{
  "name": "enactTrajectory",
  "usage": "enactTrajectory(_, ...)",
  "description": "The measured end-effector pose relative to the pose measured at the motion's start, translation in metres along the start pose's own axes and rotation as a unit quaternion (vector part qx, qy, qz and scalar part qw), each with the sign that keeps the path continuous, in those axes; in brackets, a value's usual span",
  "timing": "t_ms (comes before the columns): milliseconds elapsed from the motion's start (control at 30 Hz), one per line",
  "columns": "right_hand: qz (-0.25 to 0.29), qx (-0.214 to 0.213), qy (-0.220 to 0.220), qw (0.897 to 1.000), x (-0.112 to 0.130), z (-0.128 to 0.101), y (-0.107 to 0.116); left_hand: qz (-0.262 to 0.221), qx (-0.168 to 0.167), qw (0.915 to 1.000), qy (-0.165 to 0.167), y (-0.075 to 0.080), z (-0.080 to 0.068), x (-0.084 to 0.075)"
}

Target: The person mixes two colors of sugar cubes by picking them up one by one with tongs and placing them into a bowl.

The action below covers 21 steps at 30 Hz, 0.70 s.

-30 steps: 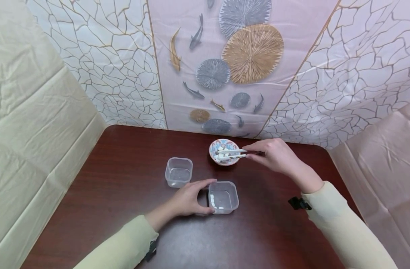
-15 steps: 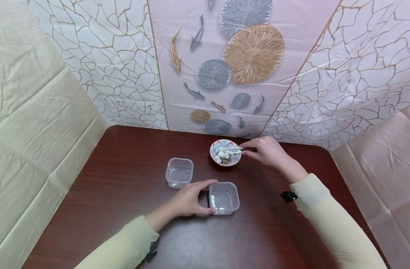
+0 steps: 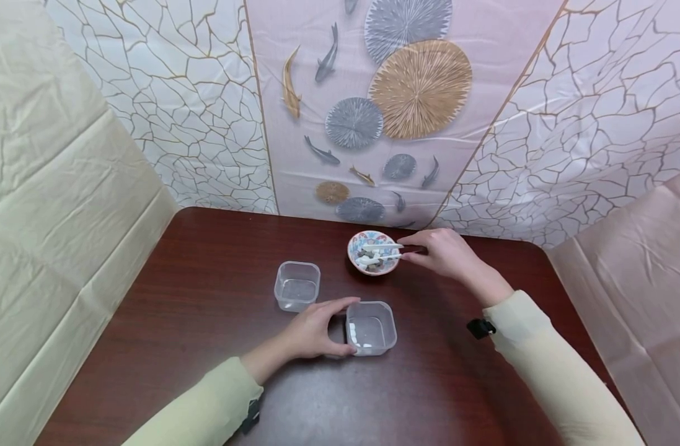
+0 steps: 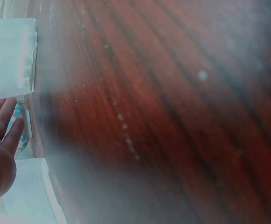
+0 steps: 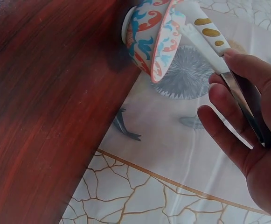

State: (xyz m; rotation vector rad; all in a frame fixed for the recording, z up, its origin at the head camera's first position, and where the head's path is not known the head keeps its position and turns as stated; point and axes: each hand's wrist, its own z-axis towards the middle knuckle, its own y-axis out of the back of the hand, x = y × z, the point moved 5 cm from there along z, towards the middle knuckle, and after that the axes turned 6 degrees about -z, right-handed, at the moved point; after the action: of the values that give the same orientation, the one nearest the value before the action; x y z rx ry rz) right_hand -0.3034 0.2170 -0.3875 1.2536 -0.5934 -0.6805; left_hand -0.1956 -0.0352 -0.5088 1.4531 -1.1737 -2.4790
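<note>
My left hand (image 3: 312, 331) holds a clear square plastic container (image 3: 377, 334) by its left side, thumb at the near corner and fingers at the far one. A few small white pieces (image 3: 353, 332) lie along its left and near sides. My right hand (image 3: 445, 251) pinches tongs (image 5: 210, 39) with metal handles and white, gold-dotted arms. The tong tips reach into a patterned bowl (image 3: 381, 236) holding small white and darker pieces; whether the tips grip one is too small to tell. In the right wrist view, the bowl's red-and-blue outside (image 5: 144, 37) shows, its contents hidden.
A second clear container (image 3: 297, 288), with no pieces seen in it, stands left of the bowl, just beyond my left hand. All sit on a dark red-brown wooden table (image 3: 217, 266). A patterned cloth wall (image 3: 351, 173) rises behind the table, with cloth sides left and right.
My right hand has moved slightly left, bringing the tongs further into the bowl, and the pieces there have shifted, showing more dark ones. The left hand and both containers stay put.
</note>
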Motion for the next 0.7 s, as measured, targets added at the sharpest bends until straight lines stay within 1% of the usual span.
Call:
enactTrajectory(167, 0.002, -0.020, 0.008, 1.000, 0.006, -0.010, 0.010, -0.001, -0.018, 0.9995, -0.026, -0.010, -0.001, 0.019)
enactTrajectory(233, 0.004, -0.030, 0.013, 0.999, 0.008, -0.015, 0.014, -0.004, -0.021, 0.9994, -0.026, -0.014, 0.000, 0.028)
enactTrajectory(333, 0.012, -0.045, 0.020, 0.999, 0.013, -0.021, 0.020, -0.001, -0.022, 0.9994, -0.027, -0.016, 0.000, 0.033)
enactTrajectory(400, 0.018, -0.053, 0.022, 0.998, 0.016, -0.024, 0.024, -0.003, -0.024, 0.9994, -0.025, -0.015, 0.000, 0.029)
enactTrajectory(500, 0.028, -0.067, 0.028, 0.997, 0.023, -0.029, 0.031, -0.010, -0.020, 0.9995, -0.023, -0.008, 0.000, 0.016)
enactTrajectory(600, 0.033, -0.081, 0.043, 0.995, 0.031, -0.034, 0.037, -0.009, -0.017, 0.9995, -0.025, -0.003, -0.001, 0.008)
enactTrajectory(667, 0.034, -0.089, 0.054, 0.994, 0.036, -0.037, 0.041, -0.004, -0.013, 0.9996, -0.026, -0.003, -0.001, 0.007)
enactTrajectory(700, 0.034, -0.092, 0.060, 0.993, 0.038, -0.038, 0.043, 0.006, -0.014, 0.9994, -0.031, -0.004, -0.001, 0.010)
